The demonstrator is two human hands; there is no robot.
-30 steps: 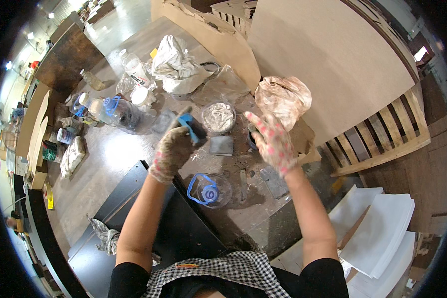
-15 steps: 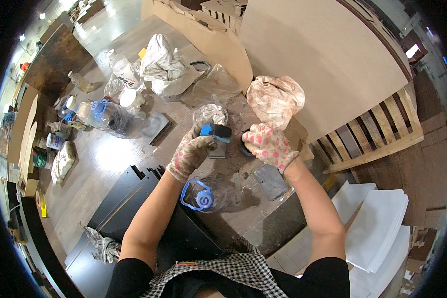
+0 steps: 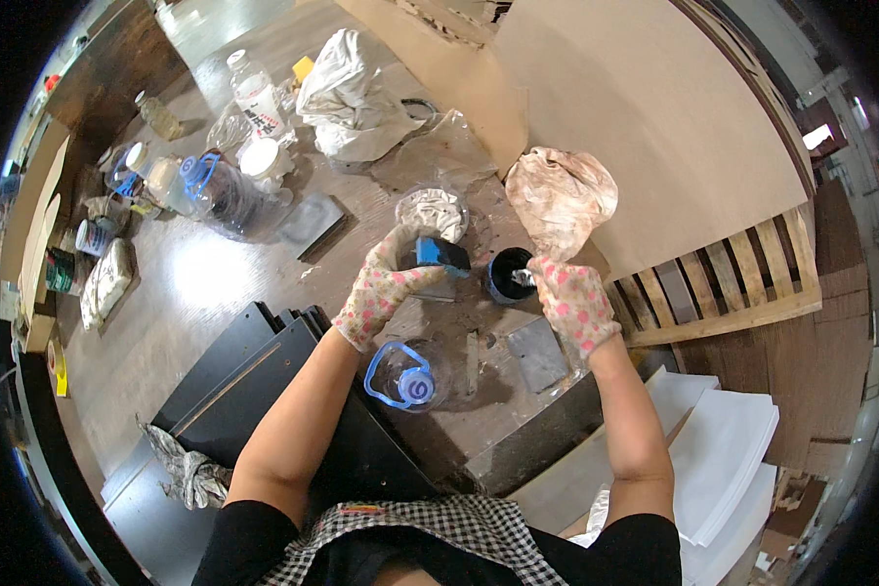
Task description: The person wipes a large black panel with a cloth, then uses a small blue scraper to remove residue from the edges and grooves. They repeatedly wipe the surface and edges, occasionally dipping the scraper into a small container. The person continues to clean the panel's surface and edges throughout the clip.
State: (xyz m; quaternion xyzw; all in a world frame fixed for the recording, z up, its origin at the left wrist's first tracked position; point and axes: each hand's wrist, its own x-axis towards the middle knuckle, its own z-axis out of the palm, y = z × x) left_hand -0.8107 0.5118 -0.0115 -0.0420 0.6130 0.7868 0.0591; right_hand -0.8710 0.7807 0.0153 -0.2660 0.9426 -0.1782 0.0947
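Clock faces taken from mid-view. Far left, near 9: yellow tape roll [image 3: 58,368], then a pale wrapped bundle [image 3: 105,285] on the brown desk [image 3: 171,322]. Small clear bottle [image 3: 159,117] at 10. Toward 8, grey crumpled rag [image 3: 188,471] lying by dark panels [image 3: 273,391]. Back at 10, a big clear jug [image 3: 227,197] with blue cap, lying tilted, dark stuff inside; grey flat block [image 3: 311,225] just beside it. White bottle [image 3: 257,98] between 10 and 11, big white cloth bundle [image 3: 347,98] at 11.

Left hand [image 3: 379,293], spotted glove, just off centre toward 9: grip clamped on a blue-and-black block [image 3: 439,252], which sits near 12, held above the desk. Second clear jug [image 3: 400,376], blue handle and cap, at 7. Clear tub [image 3: 466,207] at 12 with white cloth [image 3: 434,209] in it. Thin flat stick [image 3: 473,361] at 5.

Dark cup [image 3: 498,281] between 2 and 3, mouth up. Grey plate [image 3: 537,355] at 4, flat on the desk. Stained cloth [image 3: 562,203] at 2. Right hand [image 3: 574,305], same glove, at 3: fingers together on a pale piece [image 3: 523,277] at the cup's mouth; too small to tell what, maybe a brush or scrap. Far right: large tan board [image 3: 654,117] toward 2, slatted wood frame [image 3: 728,283] at 3, white sheets [image 3: 721,459] at 4.
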